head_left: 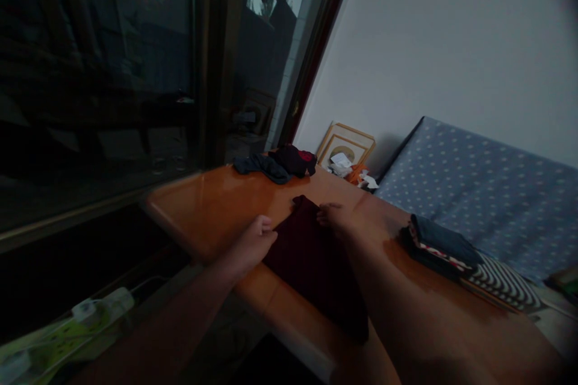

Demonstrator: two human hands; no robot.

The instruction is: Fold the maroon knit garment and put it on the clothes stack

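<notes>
A dark maroon cloth [316, 271] lies lengthwise on the orange-brown wooden table [217, 201], its near end by the table's front edge. My left hand [259, 239] is at the cloth's left edge, fingers curled in and pressed together on the fabric. At the cloth's upper right edge is my right hand [332, 216], its fingers bent together around the border. The fabric between the fingers of either hand is too dark and small to make out fully.
Crumpled dark clothes [289, 163] lie at the table's far end. Folded clothes [442, 243] and a striped cloth [503, 280] sit at the right. Behind stand picture frames [347, 141] and a blue patterned panel [487, 192]. A power strip [72, 337] is at lower left.
</notes>
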